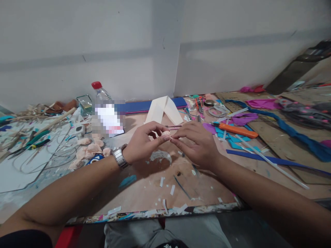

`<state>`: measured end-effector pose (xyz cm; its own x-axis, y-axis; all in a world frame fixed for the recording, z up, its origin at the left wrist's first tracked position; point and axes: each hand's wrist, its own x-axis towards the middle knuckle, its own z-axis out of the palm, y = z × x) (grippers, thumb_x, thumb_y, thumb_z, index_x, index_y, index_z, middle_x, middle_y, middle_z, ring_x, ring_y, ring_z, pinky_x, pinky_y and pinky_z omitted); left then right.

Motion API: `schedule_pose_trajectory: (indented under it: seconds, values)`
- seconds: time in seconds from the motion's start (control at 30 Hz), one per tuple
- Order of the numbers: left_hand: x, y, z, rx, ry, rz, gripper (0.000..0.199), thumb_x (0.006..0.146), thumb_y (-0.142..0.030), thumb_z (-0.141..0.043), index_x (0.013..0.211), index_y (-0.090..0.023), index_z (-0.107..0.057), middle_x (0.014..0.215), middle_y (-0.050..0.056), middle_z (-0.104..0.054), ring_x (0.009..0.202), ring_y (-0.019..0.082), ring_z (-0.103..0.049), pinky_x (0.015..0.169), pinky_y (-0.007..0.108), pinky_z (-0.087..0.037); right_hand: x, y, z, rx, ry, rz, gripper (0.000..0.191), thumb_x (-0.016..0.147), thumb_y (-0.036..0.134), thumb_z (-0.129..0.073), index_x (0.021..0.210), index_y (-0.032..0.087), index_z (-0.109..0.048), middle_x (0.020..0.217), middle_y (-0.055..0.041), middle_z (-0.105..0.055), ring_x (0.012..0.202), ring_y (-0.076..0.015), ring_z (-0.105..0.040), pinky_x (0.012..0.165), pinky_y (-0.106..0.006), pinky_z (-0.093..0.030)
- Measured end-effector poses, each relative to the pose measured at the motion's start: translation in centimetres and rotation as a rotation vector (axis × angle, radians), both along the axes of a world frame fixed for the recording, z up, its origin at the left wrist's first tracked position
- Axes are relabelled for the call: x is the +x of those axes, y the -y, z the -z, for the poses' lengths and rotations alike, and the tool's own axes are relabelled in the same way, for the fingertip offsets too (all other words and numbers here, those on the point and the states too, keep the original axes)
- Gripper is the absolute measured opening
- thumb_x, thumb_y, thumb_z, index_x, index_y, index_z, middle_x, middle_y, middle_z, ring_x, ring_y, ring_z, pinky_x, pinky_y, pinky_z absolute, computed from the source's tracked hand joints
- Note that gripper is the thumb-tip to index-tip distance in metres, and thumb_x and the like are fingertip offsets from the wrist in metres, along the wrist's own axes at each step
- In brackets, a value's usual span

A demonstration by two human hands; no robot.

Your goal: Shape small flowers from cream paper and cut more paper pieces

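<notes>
Peach bundle (167,133): b/w hands, over tbl (207,187)
L hand (144,142): I see thumb + fingers pinching it
R hand (197,144): pinching its R end, nr L
Orange cutter (239,131): R, on tbl

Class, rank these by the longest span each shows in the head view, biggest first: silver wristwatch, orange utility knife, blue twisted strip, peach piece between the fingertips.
1. Blue twisted strip
2. Orange utility knife
3. Silver wristwatch
4. Peach piece, partly covered, so its full size is unsure
</notes>
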<state>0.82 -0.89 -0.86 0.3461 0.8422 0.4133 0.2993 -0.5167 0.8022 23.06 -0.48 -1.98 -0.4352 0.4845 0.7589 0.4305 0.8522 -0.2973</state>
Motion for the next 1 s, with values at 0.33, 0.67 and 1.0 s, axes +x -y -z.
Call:
schedule_pose_trajectory:
  seconds: [0.33, 0.67, 1.0]
  values:
    - [0.0, 0.0, 0.0, 0.015, -0.02, 0.091, 0.021, 0.097, -0.036, -0.071, 0.106, -0.018, -0.077, 0.104, 0.008, -0.078, 0.091, 0.017, -0.069, 0.078, 0.029, -0.053, 0.1, 0.2, 0.1, -0.071, 0.037, -0.013, 0.009, 0.098, 0.03, -0.069, 0.091, 0.024, -0.07, 0.09, -0.0039, -0.078, 0.092, -0.0244, -0.067, 0.089, -0.043, -0.049]
    - [0.1, 0.0, 0.1, -0.01, -0.071, 0.156, 0.026, 0.102, -0.039, -0.063, 0.113, -0.02, -0.076, 0.113, 0.009, -0.078, 0.097, 0.019, -0.069, 0.078, 0.03, -0.054, 0.0, -0.1, 0.5, -0.074, 0.016, 0.013, 0.016, 0.096, 0.035, -0.073, 0.085, 0.024, -0.07, 0.084, -0.0024, -0.077, 0.091, -0.0239, -0.067, 0.086, -0.041, -0.049]
    - [-0.1, -0.5, 0.9, 0.058, -0.141, 0.075, 0.027, 0.105, -0.04, -0.056, 0.109, -0.017, -0.07, 0.107, 0.009, -0.074, 0.096, 0.02, -0.067, 0.081, 0.031, -0.052, 0.2, -0.5, 0.6, -0.093, 0.105, 0.01, 0.018, 0.096, 0.042, -0.073, 0.096, 0.024, -0.072, 0.095, -0.0056, -0.08, 0.096, -0.0261, -0.069, 0.091, -0.045, -0.05]
